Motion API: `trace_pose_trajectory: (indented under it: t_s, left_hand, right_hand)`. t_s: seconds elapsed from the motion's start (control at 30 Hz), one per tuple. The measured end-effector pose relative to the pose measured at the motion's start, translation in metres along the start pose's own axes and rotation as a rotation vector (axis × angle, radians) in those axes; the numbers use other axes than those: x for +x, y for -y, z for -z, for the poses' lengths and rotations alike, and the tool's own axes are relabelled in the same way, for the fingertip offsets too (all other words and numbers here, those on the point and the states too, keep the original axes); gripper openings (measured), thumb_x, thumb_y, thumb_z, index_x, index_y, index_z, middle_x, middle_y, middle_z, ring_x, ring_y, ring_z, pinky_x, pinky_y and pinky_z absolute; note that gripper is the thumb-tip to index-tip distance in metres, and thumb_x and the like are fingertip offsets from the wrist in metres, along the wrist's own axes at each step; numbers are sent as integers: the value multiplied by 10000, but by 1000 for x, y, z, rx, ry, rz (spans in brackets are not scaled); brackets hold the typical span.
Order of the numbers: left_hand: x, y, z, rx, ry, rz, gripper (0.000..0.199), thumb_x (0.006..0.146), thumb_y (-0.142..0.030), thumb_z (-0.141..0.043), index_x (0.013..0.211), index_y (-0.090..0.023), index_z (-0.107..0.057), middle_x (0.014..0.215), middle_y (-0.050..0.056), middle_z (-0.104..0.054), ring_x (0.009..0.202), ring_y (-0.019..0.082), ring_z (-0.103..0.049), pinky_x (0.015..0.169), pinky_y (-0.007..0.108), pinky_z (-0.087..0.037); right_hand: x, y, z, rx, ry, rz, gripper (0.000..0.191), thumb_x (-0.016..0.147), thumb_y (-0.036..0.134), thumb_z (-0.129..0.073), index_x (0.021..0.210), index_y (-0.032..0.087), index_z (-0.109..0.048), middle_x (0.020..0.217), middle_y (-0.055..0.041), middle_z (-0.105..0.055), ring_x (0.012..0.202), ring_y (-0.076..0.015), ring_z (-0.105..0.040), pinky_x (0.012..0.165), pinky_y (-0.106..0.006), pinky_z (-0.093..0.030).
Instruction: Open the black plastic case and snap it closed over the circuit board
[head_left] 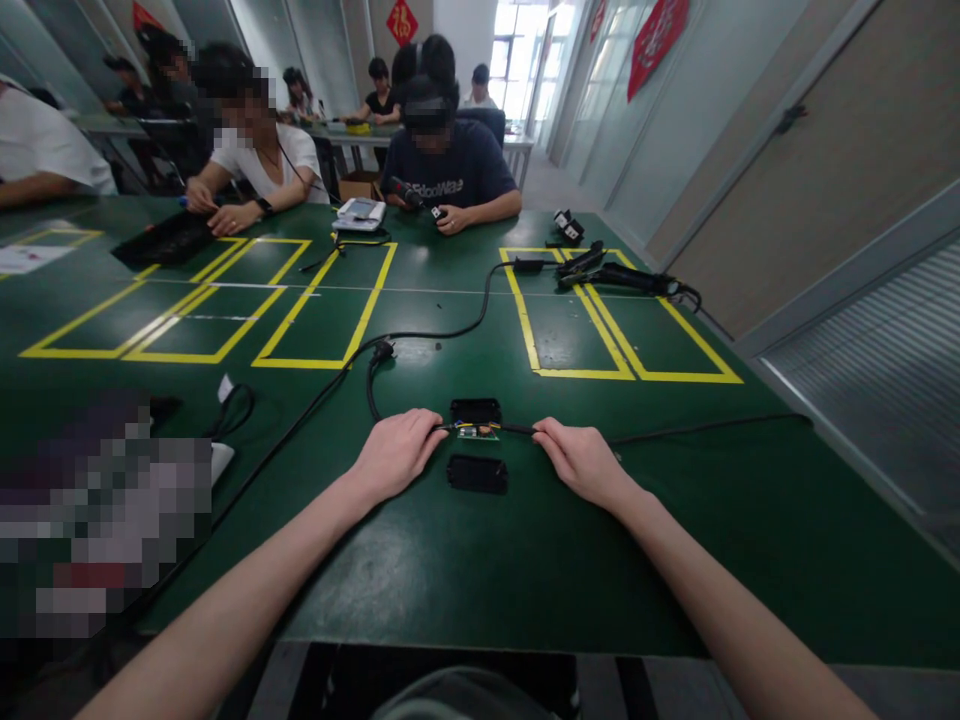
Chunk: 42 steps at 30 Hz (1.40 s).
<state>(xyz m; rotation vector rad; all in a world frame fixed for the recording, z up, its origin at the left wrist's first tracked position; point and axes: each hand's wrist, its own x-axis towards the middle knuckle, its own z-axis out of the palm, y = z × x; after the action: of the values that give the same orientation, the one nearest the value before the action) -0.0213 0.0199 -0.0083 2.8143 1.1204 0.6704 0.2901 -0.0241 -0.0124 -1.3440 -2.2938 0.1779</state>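
Circuit board (pixel 478 434) between both hands' fingers (pixel 429 424)

I am in a workshop room. Yellow tape (pixel 300 364) divides my green table (pixel 480 570), and people (pixel 304 150) work in the upper left.

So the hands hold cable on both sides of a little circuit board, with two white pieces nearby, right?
Not quite: the head view shows both pieces are black, not white. The left hand and right hand do hold cable.

circuit board (pixel 487 435): between left hand (pixel 397 452), right hand (pixel 589 460) | case halves (pixel 477 474) on table (pixel 420 575): before, behind
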Motion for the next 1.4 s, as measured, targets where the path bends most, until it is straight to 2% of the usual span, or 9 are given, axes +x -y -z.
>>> trace_pose_trajectory:
  t_s: [0.13, 0.23, 0.4, 0.7, 0.93, 1.07, 1.17, 1.27, 1.4]
  left_hand:
    - [0, 1, 3, 10, 17, -4, 423, 1132, -421, -329, 906, -187, -599, 741, 26, -671, 660, 174, -644, 615, 269, -425]
    - [-2, 1, 6, -21, 71, -41, 510, 1132, -440, -302, 768, -194, -562, 616, 2, -605, 560, 152, -584, 556, 266, -333]
    - [-4, 0, 7, -43, 95, -80, 575, 1131, -401, -254, 673, -193, -532, 541, 6, -562, 502, 142, -537, 542, 279, -292]
    - [-2, 0, 0, 79, 126, 13, 526, 1121, -357, -308, 704, -191, -583, 604, 30, -651, 553, 165, -607, 538, 275, -302]
    - [-2, -1, 1, 48, -20, 43, 428, 1111, -312, -345, 794, -187, -604, 685, 28, -653, 625, 165, -617, 597, 270, -392]
    - [-2, -1, 2, 42, -39, 4, 389, 1106, -294, -371, 825, -184, -616, 732, 27, -665, 664, 161, -623, 622, 266, -413]
    - [-1, 0, 1, 40, -26, -17, 378, 1100, -283, -395, 806, -185, -610, 722, 23, -662, 663, 165, -615, 628, 281, -409]
    - [2, 0, 1, 38, -30, -49, 372, 1090, -271, -420, 782, -185, -610, 726, 28, -669, 681, 178, -607, 703, 320, -437]
    - [4, 0, 3, -5, -79, -58, 275, 1065, -267, -473, 880, -179, -658, 818, 48, -698, 765, 202, -616, 760, 357, -453]
  right_hand:
    - [-2, 3, 4, 53, 7, -7, 345, 1110, 343, -355, 960, 192, -627, 641, -18, -659, 498, -169, -621, 507, -265, -392]
    - [-5, 8, 6, 100, 18, 41, 346, 1098, 331, -390, 863, 203, -609, 601, -1, -620, 480, -147, -598, 509, -252, -371]
    - [-6, 17, 6, 142, 11, 105, 378, 1078, 320, -413, 732, 212, -522, 546, 20, -550, 429, -109, -510, 500, -238, -327]
    - [-2, 14, -3, 35, 28, 25, 405, 1096, 358, -382, 797, 198, -604, 584, -5, -611, 500, -135, -589, 546, -241, -349]
    - [0, 6, -6, -48, -82, -45, 419, 1104, 333, -365, 788, 200, -606, 602, -24, -632, 512, -154, -604, 545, -253, -359]
    - [0, 3, -8, -37, -83, -64, 402, 1095, 319, -407, 769, 209, -614, 647, -32, -652, 559, -165, -615, 572, -265, -392]
    - [2, 4, -7, -5, -96, -42, 367, 1082, 281, -444, 776, 212, -635, 707, -43, -674, 636, -178, -627, 613, -287, -440]
    - [5, 7, -3, 39, -151, 37, 303, 1055, 234, -500, 792, 216, -651, 817, -67, -704, 800, -214, -643, 731, -340, -511]
    - [7, 13, 1, 107, -198, 101, 214, 1022, 192, -557, 852, 218, -686, 919, -76, -725, 905, -236, -647, 815, -404, -541]
